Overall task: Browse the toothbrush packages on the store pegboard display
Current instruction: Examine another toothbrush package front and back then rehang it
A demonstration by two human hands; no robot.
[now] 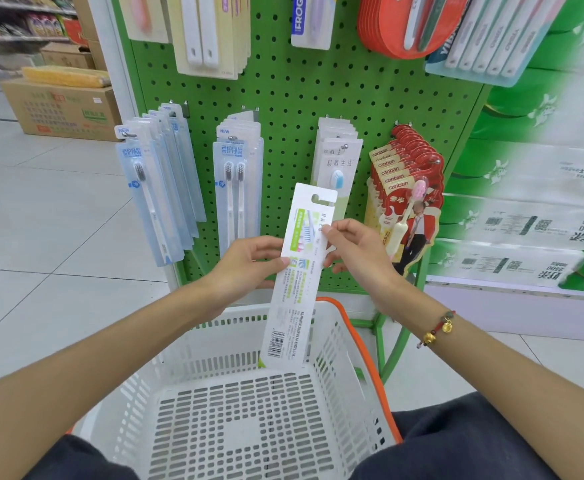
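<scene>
1. I hold one toothbrush package [297, 275] in front of the green pegboard [283, 98], its printed back toward me, hang hole at the top, barcode at the lower end. It tilts slightly, top to the right.
2. My left hand [245, 268] pinches the package's left edge at about mid-height: thumb on the printed face, fingers curled behind it.
3. My right hand [356, 251] pinches the right edge a little higher up, thumb tip on the card face, the other fingers curled behind. A beaded bracelet [437, 329] sits on that wrist.
4. The package's lower end hangs over the far rim of a white shopping basket [249, 410] with an orange handle [360, 341]; I cannot tell whether it touches the rim.
5. On the pegboard's lower row, left to right: blue single-brush packs [159, 188], blue twin-brush packs [237, 181], white packs [339, 157] just behind my held package, and red canban packs [406, 188].
6. More packs hang on the upper row, cut off by the frame.
7. Cardboard boxes [62, 105] stand on the floor at left; green tissue packs [533, 188] are stacked at right.
</scene>
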